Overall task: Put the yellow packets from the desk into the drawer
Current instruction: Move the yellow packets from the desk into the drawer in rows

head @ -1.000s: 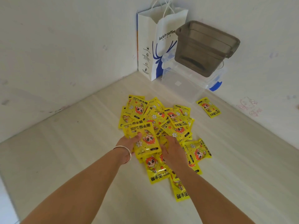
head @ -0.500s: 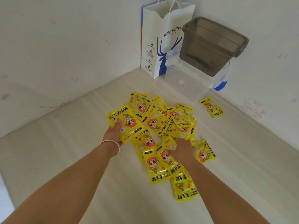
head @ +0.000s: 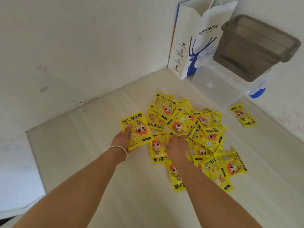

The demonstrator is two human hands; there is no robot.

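- Your left hand (head: 122,139) grips 1 yellow packet (head: 137,130) at the left edge of the pile — thumb curled over its face, the other fingers hidden beneath it. A silver bangle (head: 118,151) sits on that wrist.
- Your right hand (head: 177,145) lies palm-down on the pile of yellow packets (head: 189,129); its fingers reach in among the packets, and whether they have closed on anything cannot be told from here.
- The pile is spread over the middle of the pale wood desk (head: 92,162), packets overlapping one another at all angles.
- 1 stray packet (head: 243,115) lies apart from the pile, to the right, near the wall.
- At the far corner a white paper bag (head: 194,38) printed "luckin coffee" stands upright against the wall.
- Just beside the bag is a clear plastic box (head: 218,89) with a blue latch — a smoky brown bin (head: 253,46) rests tilted on top of it.
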